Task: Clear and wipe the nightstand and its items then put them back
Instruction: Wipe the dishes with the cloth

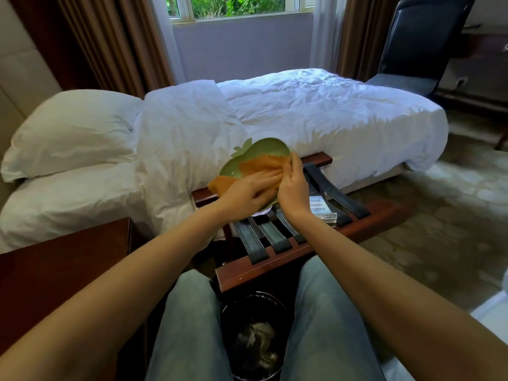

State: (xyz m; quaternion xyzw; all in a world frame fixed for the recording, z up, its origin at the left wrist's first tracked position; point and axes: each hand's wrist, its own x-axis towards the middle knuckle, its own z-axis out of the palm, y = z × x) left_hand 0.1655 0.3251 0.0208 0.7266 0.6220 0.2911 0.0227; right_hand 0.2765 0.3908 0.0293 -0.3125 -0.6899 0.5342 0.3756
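Green fruit-shaped dish (258, 149) was held tilted above the luggage rack (247, 273). Its rim was gripped by the right hand (292, 185). Orange cloth (258, 167) was pressed into it by the left hand (251, 188), fingers flat. Judged light, rigid, possibly slippery; a rim hold was advised.

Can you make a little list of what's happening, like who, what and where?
right hand: holds the green dish by its rim
left hand: presses the orange cloth into the green dish
green dish: tilted, above the luggage rack
on the rack: small clear box
nightstand: lower left, beside the bed
bin: on the floor between the knees
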